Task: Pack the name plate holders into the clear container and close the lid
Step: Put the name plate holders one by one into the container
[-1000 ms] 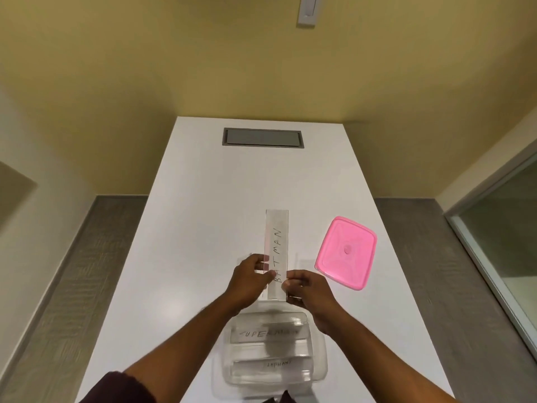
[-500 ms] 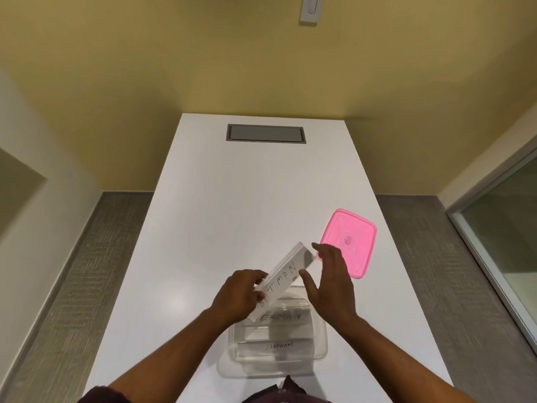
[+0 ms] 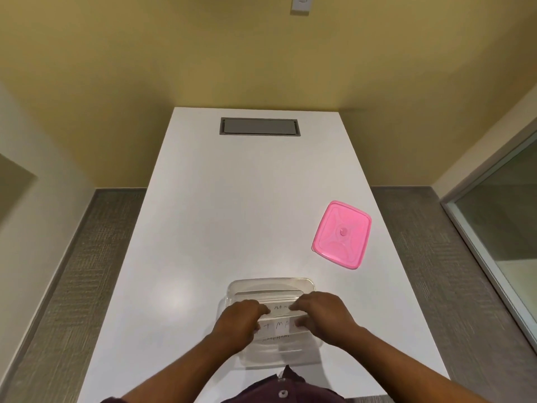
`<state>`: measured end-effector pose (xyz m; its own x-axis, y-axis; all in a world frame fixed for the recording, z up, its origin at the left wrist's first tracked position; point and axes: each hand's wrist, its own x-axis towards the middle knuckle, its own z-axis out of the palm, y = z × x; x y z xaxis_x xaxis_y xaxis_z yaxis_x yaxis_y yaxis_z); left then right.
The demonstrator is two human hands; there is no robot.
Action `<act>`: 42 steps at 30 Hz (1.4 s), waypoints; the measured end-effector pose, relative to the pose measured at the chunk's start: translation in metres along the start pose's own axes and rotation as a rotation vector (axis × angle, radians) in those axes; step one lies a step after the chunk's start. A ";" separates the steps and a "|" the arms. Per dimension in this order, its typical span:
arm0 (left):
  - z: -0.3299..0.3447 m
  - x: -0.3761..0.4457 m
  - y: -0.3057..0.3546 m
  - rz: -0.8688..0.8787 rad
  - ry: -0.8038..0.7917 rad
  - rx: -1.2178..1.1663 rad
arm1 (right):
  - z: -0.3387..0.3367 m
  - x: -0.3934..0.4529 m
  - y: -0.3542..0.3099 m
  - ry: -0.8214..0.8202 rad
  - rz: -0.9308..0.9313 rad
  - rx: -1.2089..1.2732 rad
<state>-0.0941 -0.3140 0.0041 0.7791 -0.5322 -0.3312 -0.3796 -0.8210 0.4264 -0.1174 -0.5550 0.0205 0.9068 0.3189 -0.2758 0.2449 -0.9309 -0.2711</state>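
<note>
The clear container (image 3: 270, 285) sits at the near edge of the white table (image 3: 232, 213). Inside it lie clear name plate holders with handwritten labels. My left hand (image 3: 238, 319) and my right hand (image 3: 322, 314) both rest over the container, fingers on the ends of the topmost name plate holder (image 3: 278, 315), which lies crosswise in the container. Two other holders show below it, partly hidden by my hands. The pink lid (image 3: 342, 234) lies flat on the table, to the right and beyond the container.
A grey cable hatch (image 3: 260, 126) is set into the far end of the table. Grey carpet runs along both sides of the table. A glass partition (image 3: 499, 228) stands at the right. Yellow walls close the room behind.
The holder was held lengthwise beyond the container, then turned diagonal, and now lies crosswise inside the container under both hands. My hands came back toward me and down.
</note>
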 end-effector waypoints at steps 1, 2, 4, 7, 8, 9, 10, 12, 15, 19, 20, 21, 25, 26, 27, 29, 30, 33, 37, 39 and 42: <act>0.005 0.000 -0.001 -0.015 -0.010 -0.002 | 0.005 -0.001 -0.001 -0.028 0.008 -0.004; 0.009 0.000 -0.001 -0.029 -0.016 -0.005 | 0.009 -0.001 -0.002 -0.052 0.016 -0.009; 0.015 0.002 0.000 -0.057 -0.022 -0.005 | 0.016 -0.001 -0.003 -0.089 0.031 -0.022; 0.023 0.004 0.001 -0.103 -0.030 -0.012 | 0.025 0.000 -0.007 -0.130 0.049 -0.042; 0.025 0.004 0.001 -0.116 -0.033 -0.016 | 0.028 0.001 -0.008 -0.141 0.054 -0.048; 0.027 0.005 0.000 -0.129 -0.035 -0.021 | 0.030 0.002 -0.008 -0.149 0.060 -0.051; 0.028 0.005 0.000 -0.139 -0.035 -0.022 | 0.033 0.002 -0.008 -0.156 0.065 -0.054; 0.030 0.005 0.000 -0.150 -0.034 -0.019 | 0.036 0.004 -0.008 -0.172 0.075 -0.064; 0.032 0.006 -0.002 -0.160 -0.040 -0.011 | 0.041 0.007 -0.009 -0.185 0.073 -0.083; 0.034 0.008 -0.007 -0.179 -0.053 -0.020 | 0.048 0.009 -0.009 -0.190 0.068 -0.087; 0.035 0.008 -0.009 -0.179 -0.055 -0.025 | 0.050 0.009 -0.010 -0.187 0.070 -0.083; 0.036 0.008 -0.009 -0.176 -0.056 -0.024 | 0.051 0.010 -0.009 -0.184 0.077 -0.079; 0.039 0.009 -0.011 -0.148 -0.054 0.009 | 0.053 0.010 -0.012 -0.180 0.089 -0.078; 0.039 0.009 -0.012 -0.143 -0.052 0.013 | 0.053 0.010 -0.013 -0.177 0.088 -0.077; 0.039 0.009 -0.012 -0.139 -0.053 0.013 | 0.054 0.010 -0.012 -0.173 0.086 -0.077; 0.038 0.009 -0.011 -0.129 -0.057 0.012 | 0.054 0.010 -0.012 -0.162 0.079 -0.075; 0.037 0.009 -0.011 -0.125 -0.060 0.008 | 0.054 0.010 -0.011 -0.157 0.077 -0.070; 0.033 0.009 -0.012 -0.101 -0.050 -0.007 | 0.051 0.010 -0.009 -0.106 0.086 0.004; 0.019 0.015 -0.005 -0.033 0.094 -0.073 | 0.040 0.009 -0.003 0.060 0.110 0.196; 0.009 0.022 0.004 -0.025 0.194 -0.125 | 0.029 0.009 0.000 0.149 0.138 0.299; -0.006 0.040 0.019 -0.069 0.295 -0.151 | 0.010 0.012 0.009 0.259 0.232 0.410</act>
<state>-0.0667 -0.3500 0.0041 0.9195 -0.3756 -0.1155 -0.2597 -0.8015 0.5387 -0.1078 -0.5579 0.0061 0.9888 0.0100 -0.1487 -0.0794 -0.8088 -0.5827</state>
